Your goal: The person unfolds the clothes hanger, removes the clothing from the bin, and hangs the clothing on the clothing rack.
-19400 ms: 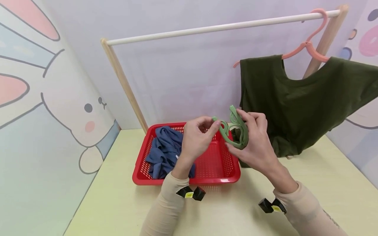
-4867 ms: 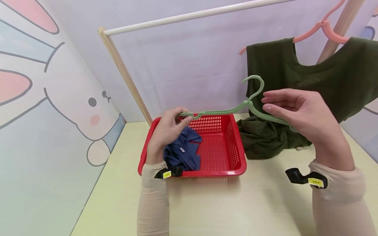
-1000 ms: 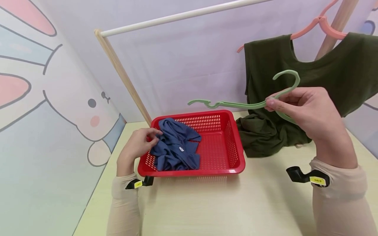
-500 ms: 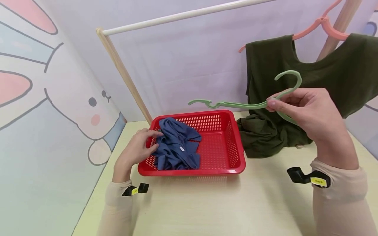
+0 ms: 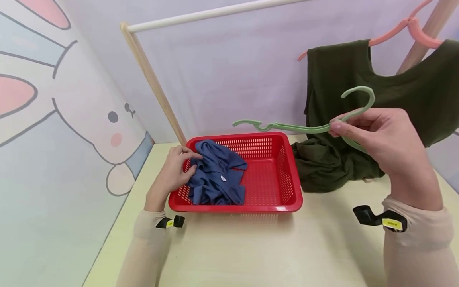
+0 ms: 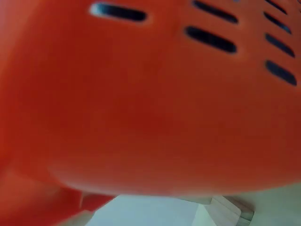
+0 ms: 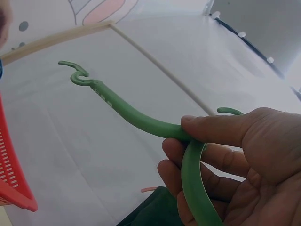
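Observation:
My right hand (image 5: pixel 385 135) pinches a green plastic hanger (image 5: pixel 297 128) at its middle joint, below the hook. In the right wrist view the thumb lies over that joint, with one arm of the hanger (image 7: pixel 136 117) reaching out to the left. My left hand (image 5: pixel 175 169) is at the left rim of a red perforated basket (image 5: pixel 263 209). Its thumb and forefinger stand apart at the edge of a crumpled blue garment (image 5: pixel 215 175) with a small white label. The basket's wall (image 6: pixel 155 117) fills most of the left wrist view, which hides the left hand there.
Behind the right hand, a dark green shirt (image 5: pixel 338 83) hangs on a pink hanger (image 5: pixel 392 32), its lower part bunched on the table (image 5: pixel 236 251). A white rail (image 5: pixel 215 14) on wooden posts (image 5: pixel 152 81) spans above the basket. Walls printed with cartoons stand around.
The green hanger, folded in both hands at first, is now spread out. My left hand has let go of its end and moved down to the basket; my right hand holds its middle.

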`<state>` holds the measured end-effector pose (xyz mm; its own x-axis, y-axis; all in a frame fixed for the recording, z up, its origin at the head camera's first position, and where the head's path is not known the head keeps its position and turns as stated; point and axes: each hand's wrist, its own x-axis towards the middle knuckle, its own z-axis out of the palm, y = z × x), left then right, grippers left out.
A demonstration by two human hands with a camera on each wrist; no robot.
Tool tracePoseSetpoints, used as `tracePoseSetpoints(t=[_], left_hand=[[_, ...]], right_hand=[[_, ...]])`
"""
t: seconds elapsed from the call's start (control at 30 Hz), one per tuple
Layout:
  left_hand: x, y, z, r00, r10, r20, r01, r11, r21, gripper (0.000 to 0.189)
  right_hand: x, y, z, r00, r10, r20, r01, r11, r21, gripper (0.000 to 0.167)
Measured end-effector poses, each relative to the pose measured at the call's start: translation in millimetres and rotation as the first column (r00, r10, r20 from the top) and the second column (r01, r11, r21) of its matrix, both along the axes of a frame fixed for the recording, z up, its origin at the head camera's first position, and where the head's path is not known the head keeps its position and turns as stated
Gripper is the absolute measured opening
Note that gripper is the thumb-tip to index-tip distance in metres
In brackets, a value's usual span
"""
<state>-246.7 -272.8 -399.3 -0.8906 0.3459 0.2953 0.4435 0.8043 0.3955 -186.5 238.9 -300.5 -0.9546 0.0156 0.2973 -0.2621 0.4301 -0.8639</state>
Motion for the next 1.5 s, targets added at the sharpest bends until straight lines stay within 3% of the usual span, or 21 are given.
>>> tracePoseSetpoints(t=[0.3,0.57,0.8,1.07,1.5], left_hand=[[1.4,5.7,4.2,0.999,0.053,-0.013,-0.053,0.999,-0.013,0.016],[9.0,10.1,15.1,0.994,0.041,-0.104,-0.031,0.995,0.094,0.012],[22.6,15.7,33.5,0.974,0.009,-0.225,0.037,0.979,0.200,0.012],[37.7,26.7,47.0,0.956,0.002,-0.293,0.075,0.965,0.252,0.018],[40.4,67.6,76.8,0.910,0.042,-0.413,0.134,0.912,0.387,0.017]], right_hand=[[2.2,1,2.4,1.000,0.017,0.004,-0.017,1.000,-0.017,0.030],[3.8,2,3.7,1.000,0.015,-0.010,-0.015,1.000,-0.011,0.029],[3.1,2,3.2,1.000,-0.001,-0.019,0.001,1.000,0.000,0.025],[3.7,0,1.8,1.000,-0.014,-0.004,0.014,1.000,0.024,0.026],[6.0,1,3.2,1.000,-0.006,-0.015,0.006,1.000,0.001,0.025]])
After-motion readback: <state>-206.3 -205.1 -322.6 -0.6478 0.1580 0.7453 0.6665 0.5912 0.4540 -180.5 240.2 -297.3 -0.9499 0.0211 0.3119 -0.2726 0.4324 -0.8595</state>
